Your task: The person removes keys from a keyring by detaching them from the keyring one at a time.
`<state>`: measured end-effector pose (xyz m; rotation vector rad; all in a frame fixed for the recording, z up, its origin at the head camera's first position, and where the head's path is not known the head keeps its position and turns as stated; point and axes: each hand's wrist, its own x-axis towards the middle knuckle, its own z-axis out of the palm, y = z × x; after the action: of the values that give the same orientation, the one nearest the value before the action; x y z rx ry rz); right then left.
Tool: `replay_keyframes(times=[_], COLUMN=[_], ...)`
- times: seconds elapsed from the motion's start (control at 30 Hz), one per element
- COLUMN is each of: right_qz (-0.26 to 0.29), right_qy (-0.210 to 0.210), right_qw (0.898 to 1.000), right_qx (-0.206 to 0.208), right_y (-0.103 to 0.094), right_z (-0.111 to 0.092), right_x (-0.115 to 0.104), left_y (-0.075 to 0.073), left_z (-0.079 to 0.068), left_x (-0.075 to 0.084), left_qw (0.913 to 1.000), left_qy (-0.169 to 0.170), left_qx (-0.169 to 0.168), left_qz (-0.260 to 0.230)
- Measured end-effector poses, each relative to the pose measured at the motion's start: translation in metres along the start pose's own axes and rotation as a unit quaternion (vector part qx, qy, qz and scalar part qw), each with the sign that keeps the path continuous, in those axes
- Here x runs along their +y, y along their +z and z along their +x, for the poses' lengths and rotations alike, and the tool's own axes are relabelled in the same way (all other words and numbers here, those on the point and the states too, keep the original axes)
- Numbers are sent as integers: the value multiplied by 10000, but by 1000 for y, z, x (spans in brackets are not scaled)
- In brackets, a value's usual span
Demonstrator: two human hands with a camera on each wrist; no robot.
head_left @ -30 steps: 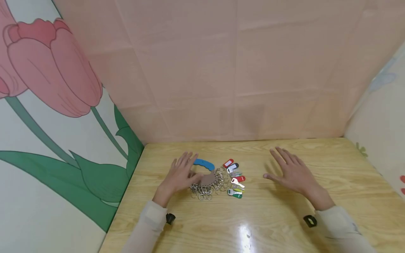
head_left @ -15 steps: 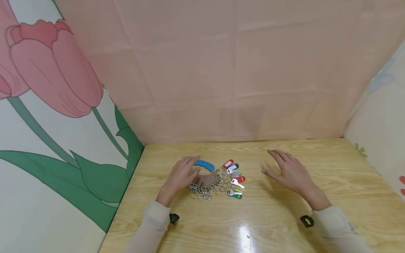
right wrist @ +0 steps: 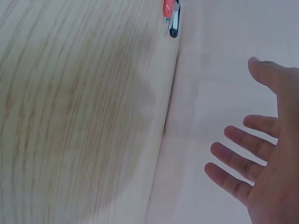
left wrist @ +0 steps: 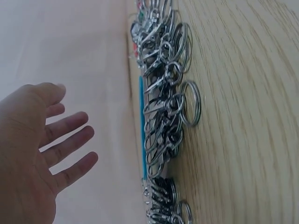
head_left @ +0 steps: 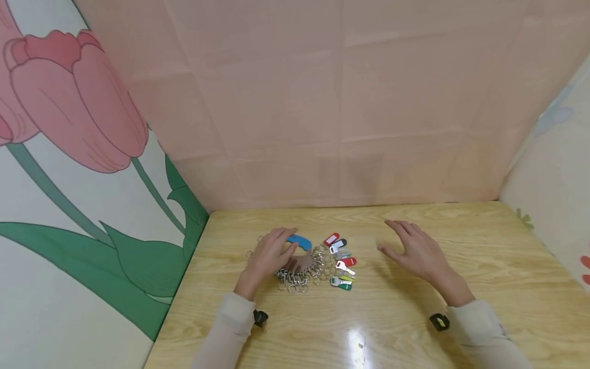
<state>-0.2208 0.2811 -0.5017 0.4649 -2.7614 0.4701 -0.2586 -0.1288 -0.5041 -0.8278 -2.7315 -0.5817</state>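
Observation:
A round key holder with a blue grip and a grey plate lies flat on the table; metal clips and split rings hang around its edge. Over its left part hovers my left hand, hiding some of it. The left wrist view shows that hand's fingers loosely bent, apart from the clips and holding nothing. To the holder's right lie several keys with coloured tags: red, black, yellow and green. My right hand hangs over the table right of the keys, fingers spread and relaxed, touching nothing.
The wood-grain table meets a pink cloth backdrop at its far edge. A tulip-painted wall borders the left and a pale wall the right. Each wrist carries a small black device.
My left hand has shifted right, further over the key holder, with its fingers drawn closer together. My right hand has drifted slightly left. Holder and keys lie as before.

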Motion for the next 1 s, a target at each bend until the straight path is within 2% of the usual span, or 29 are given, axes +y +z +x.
replay_keyframes(times=[0.2, 0.47, 0.6, 0.77, 1.0], right_qz=[26, 113, 153, 186, 200], right_qy=[-9, 21, 35, -21, -179], right_qw=[10000, 9999, 9999, 9997, 9991], right_qx=[8, 15, 4, 140, 333], right_y=[6, 11, 12, 13, 17], right_z=[3, 4, 6, 8, 11], right_x=[-2, -7, -9, -12, -15], left_y=[7, 11, 14, 18, 18], left_z=[3, 4, 5, 7, 10], left_x=[3, 7, 8, 8, 12], left_qw=[9999, 9998, 9998, 9996, 9996], left_qy=[102, 47, 78, 105, 80], left_qx=[60, 18, 104, 221, 194], left_qz=[43, 195, 135, 119, 208])
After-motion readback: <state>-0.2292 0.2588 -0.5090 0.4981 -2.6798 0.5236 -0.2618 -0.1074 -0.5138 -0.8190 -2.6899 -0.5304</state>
